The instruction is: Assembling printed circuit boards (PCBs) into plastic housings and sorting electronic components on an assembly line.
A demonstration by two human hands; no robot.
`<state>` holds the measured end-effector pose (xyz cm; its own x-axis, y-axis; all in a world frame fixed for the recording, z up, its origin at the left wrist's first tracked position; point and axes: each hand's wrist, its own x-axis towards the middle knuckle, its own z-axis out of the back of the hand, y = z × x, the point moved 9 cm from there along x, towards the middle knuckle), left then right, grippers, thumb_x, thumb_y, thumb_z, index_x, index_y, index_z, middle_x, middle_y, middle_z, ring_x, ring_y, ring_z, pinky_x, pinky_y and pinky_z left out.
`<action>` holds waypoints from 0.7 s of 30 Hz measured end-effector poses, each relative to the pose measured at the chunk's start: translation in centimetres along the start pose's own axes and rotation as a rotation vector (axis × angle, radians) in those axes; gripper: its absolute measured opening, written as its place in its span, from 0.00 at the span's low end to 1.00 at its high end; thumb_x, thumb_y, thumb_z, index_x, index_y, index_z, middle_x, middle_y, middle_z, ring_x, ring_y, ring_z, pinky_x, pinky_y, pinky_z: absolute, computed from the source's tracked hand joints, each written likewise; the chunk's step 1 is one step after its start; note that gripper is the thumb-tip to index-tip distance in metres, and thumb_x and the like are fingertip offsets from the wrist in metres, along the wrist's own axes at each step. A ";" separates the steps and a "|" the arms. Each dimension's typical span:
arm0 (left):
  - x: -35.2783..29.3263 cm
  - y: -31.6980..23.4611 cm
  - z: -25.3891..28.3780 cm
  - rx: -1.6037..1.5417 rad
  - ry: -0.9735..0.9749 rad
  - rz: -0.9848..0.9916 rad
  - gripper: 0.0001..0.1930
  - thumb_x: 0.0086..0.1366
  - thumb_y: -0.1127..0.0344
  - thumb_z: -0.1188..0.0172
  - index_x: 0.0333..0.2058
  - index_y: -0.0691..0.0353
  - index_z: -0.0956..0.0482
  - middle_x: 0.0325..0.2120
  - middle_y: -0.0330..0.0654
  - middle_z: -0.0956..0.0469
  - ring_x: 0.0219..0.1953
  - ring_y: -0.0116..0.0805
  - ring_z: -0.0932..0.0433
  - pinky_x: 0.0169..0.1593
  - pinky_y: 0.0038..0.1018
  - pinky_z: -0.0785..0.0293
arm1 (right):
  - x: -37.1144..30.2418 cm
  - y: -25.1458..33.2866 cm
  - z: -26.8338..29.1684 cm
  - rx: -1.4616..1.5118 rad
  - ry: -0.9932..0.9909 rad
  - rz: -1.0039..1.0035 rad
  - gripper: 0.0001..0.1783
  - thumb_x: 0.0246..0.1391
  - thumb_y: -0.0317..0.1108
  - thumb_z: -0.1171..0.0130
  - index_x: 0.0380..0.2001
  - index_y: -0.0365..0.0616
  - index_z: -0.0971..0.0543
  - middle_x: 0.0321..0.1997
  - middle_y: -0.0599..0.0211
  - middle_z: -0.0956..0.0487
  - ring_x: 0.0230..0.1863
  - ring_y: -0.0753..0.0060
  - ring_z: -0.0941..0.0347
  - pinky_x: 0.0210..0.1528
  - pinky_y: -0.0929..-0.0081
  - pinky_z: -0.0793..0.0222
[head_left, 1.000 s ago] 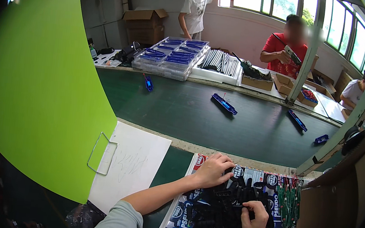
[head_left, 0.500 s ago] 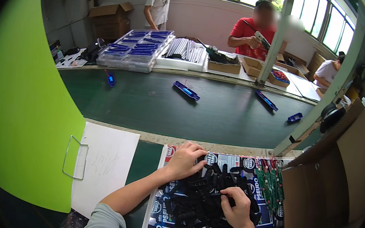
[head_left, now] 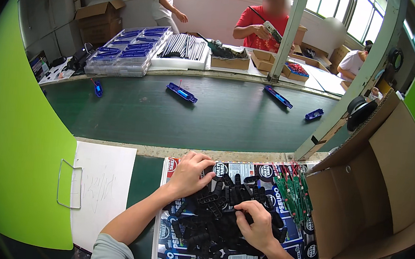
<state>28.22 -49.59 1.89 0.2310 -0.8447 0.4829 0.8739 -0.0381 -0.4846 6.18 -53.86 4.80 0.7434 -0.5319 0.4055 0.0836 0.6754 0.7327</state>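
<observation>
A pile of small black plastic parts (head_left: 207,230) lies on a printed sheet in front of me, some of them slotted or ribbed. My left hand (head_left: 191,176) rests at the far left edge of the pile, its fingers curved with the thumb apart from them. Over the right side of the pile, my right hand (head_left: 257,227) has its thumb and index finger drawn together at a black part; its exact shape is hard to make out. Green circuit boards (head_left: 293,195) with red wires lie to the right of the pile.
An open cardboard box (head_left: 356,206) stands at right, beside a metal post (head_left: 312,140). Beyond runs a green conveyor (head_left: 138,117) carrying several blue housings (head_left: 181,92). At left are a white paper (head_left: 105,184) and a green panel (head_left: 29,136). Across the belt, a person in red (head_left: 259,18) holds a tool.
The view has shifted, so the scene sits farther left. Both hands remain at the pile, the right one still pinching. The standing person in the background has lowered an arm.
</observation>
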 end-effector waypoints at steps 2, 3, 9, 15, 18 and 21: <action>-0.1 0.0 -0.2 -0.006 0.009 0.004 0.16 0.65 0.60 0.31 0.48 0.61 0.15 0.48 0.45 0.18 0.55 0.48 0.24 0.62 0.43 0.28 | -0.2 0.1 0.2 -0.008 -0.011 0.003 0.09 0.53 0.21 0.34 0.39 0.37 0.17 0.37 0.56 0.16 0.39 0.53 0.17 0.44 0.62 0.21; -0.1 -0.1 -0.3 -0.012 0.015 0.006 0.16 0.65 0.60 0.31 0.48 0.62 0.15 0.48 0.45 0.18 0.55 0.48 0.24 0.62 0.43 0.28 | -0.4 0.0 0.1 -0.009 -0.006 -0.009 0.09 0.53 0.21 0.34 0.39 0.37 0.17 0.38 0.57 0.16 0.39 0.53 0.17 0.44 0.62 0.21; 0.5 0.3 0.3 -0.015 0.006 0.018 0.17 0.63 0.61 0.30 0.48 0.63 0.14 0.48 0.45 0.17 0.55 0.48 0.23 0.61 0.42 0.28 | 0.5 0.4 0.2 -0.013 -0.008 0.037 0.09 0.54 0.21 0.34 0.39 0.38 0.17 0.40 0.57 0.16 0.42 0.53 0.18 0.46 0.61 0.23; 0.7 1.7 -0.3 -0.166 0.044 0.096 0.16 0.64 0.63 0.30 0.48 0.63 0.14 0.49 0.45 0.17 0.55 0.49 0.23 0.62 0.41 0.28 | 0.3 -0.3 0.2 -0.002 -0.024 0.036 0.09 0.54 0.20 0.34 0.39 0.38 0.17 0.39 0.58 0.16 0.41 0.56 0.18 0.45 0.64 0.22; 0.8 2.5 -0.3 -0.283 0.061 0.152 0.15 0.66 0.65 0.32 0.49 0.64 0.14 0.47 0.48 0.16 0.52 0.46 0.20 0.60 0.37 0.26 | 0.2 -0.5 0.3 0.013 -0.035 0.022 0.08 0.55 0.20 0.35 0.39 0.38 0.17 0.39 0.59 0.16 0.39 0.60 0.18 0.41 0.67 0.22; 0.1 4.6 -0.9 -0.653 0.053 0.434 0.14 0.73 0.66 0.37 0.52 0.69 0.16 0.45 0.46 0.15 0.47 0.30 0.17 0.55 0.27 0.21 | 0.1 -0.7 0.2 0.020 -0.036 0.013 0.08 0.55 0.21 0.35 0.39 0.38 0.17 0.39 0.60 0.16 0.38 0.60 0.18 0.41 0.67 0.23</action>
<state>31.88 -50.31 -1.00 0.4592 -0.8796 0.1243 0.2775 0.0091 -0.9607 6.06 -54.50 4.42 0.7197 -0.5416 0.4343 0.0607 0.6723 0.7378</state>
